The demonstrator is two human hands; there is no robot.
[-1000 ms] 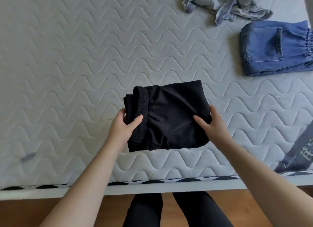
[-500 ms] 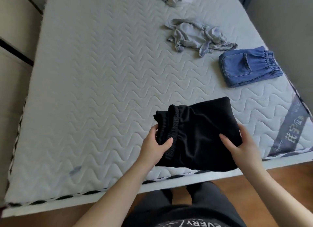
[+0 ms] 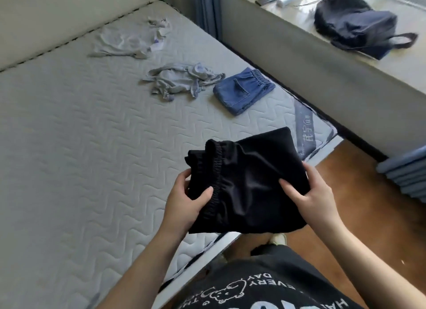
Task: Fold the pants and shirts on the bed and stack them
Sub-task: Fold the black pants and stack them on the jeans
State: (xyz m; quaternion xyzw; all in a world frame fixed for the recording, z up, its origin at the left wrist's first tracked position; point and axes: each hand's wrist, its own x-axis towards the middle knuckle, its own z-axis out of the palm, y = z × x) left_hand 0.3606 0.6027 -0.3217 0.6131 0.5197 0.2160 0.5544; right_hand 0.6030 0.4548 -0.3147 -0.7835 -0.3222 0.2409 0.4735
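Folded black pants (image 3: pixel 249 182) hang in the air over the bed's near right corner. My left hand (image 3: pixel 184 200) grips their elastic waistband end, thumb on top. My right hand (image 3: pixel 309 193) grips the opposite end, thumb lying across the fabric. Folded blue denim pants (image 3: pixel 242 92) lie on the mattress (image 3: pixel 80 147) near its right edge. Beside them to the left is a crumpled grey shirt (image 3: pixel 179 80). A crumpled white shirt (image 3: pixel 131 41) lies farther back near the wall.
A dark bag (image 3: pixel 355 22) sits on the window ledge to the right, with a phone and cables behind it. A narrow gap separates the bed from the ledge wall. Wooden floor shows at the bed's near right corner. Blue curtain fabric bunches at the right edge.
Both hands lifted the black pants off the mattress and carried them toward the near right corner. The view swung right, revealing the window ledge and the white shirt.
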